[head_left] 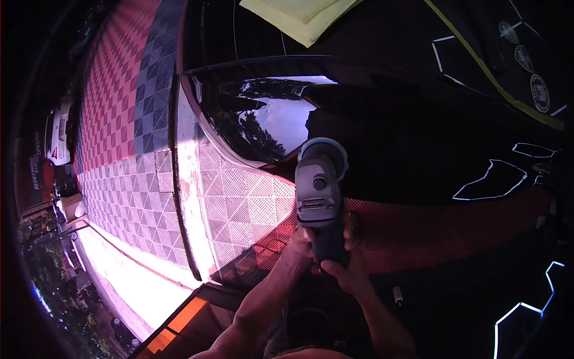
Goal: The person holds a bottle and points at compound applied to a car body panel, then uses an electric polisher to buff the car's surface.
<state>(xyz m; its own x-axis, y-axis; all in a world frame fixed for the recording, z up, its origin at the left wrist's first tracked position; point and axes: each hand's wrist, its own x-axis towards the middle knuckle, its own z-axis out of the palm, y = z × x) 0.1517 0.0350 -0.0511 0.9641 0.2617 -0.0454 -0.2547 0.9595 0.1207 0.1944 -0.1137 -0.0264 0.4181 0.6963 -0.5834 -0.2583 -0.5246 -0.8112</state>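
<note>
Both my hands are closed on a grey and black power polisher (318, 191) in the middle of the view. My left hand (302, 240) grips its left side just below the grey head. Around the dark handle, on the right and lower down, is my right hand (350, 257). The polisher's round pad (329, 152), with a light blue rim, is at the edge of a glossy black car panel (388, 143). Whether the pad touches the panel I cannot tell. The panel mirrors sky and trees to the left of the pad.
Yellow cloth (305, 18) lies on the car at the top. Red, grey and white floor tiles (113, 113) stretch along the left. A white car (60, 131) stands at the far left. An orange and black object (182, 320) is at the lower left.
</note>
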